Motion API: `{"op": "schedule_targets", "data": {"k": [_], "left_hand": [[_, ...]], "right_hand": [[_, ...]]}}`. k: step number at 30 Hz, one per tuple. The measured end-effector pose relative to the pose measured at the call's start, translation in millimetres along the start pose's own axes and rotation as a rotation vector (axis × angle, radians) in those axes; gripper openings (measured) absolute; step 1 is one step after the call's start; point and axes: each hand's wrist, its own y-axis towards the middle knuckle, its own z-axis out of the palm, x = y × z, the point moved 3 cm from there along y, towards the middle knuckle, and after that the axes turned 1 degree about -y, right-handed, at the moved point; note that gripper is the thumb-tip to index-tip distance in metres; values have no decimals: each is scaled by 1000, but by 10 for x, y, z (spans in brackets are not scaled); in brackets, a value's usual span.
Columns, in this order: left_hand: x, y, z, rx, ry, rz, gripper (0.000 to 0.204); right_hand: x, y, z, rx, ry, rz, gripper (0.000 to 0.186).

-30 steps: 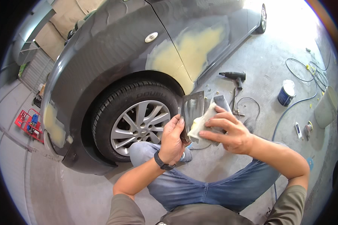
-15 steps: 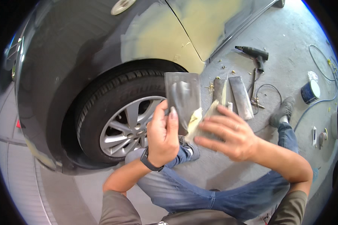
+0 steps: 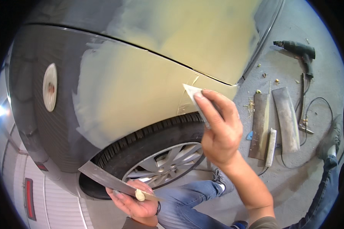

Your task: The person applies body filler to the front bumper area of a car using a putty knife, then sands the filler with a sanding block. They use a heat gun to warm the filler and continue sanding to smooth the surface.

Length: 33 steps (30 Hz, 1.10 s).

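Observation:
Low in the view, my left hand is closed on a flat grey mixing plate, which is tilted and seen nearly edge-on. A small dollop of cream-coloured body filler clings to it. My right hand pinches a pale, thin filler spreader between thumb and fingers. The spreader's tip is at the car's fender, just above the wheel arch; whether it touches cannot be made out. Yellowish filler covers much of this dark panel, and a thin ridge of fresh paste shows near the spreader.
Below the arch is the tyre with its silver wheel. On the floor at right lie a heat gun, two long flat plates, a white-sided bar-shaped tool, cables and scattered crumbs. A person's shoe rests at far right.
My right hand has left the plate and risen to the fender with the spreader. My left hand has lowered the plate and tipped it over. The view has shifted toward the car's side.

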Motion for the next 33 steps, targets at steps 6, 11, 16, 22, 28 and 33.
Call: {"op": "schedule_targets", "data": {"k": [6, 11, 16, 22, 28, 33], "left_hand": [[1, 31, 128, -242, 45, -12, 56], [16, 70, 166, -212, -1, -13, 50], [22, 84, 204, -156, -47, 4, 47], [60, 97, 198, -134, -28, 1, 46], [75, 108, 141, -66, -73, 3, 44], [67, 79, 63, -16, -98, 25, 46]], "right_hand": [[72, 103, 363, -134, -107, 6, 57], [93, 146, 462, -184, -112, 3, 55], [133, 97, 439, -130, -123, -26, 51], [99, 160, 389, -168, -107, 23, 50], [115, 188, 463, -156, -83, 7, 58], [186, 24, 490, -125, -101, -23, 48]]}}
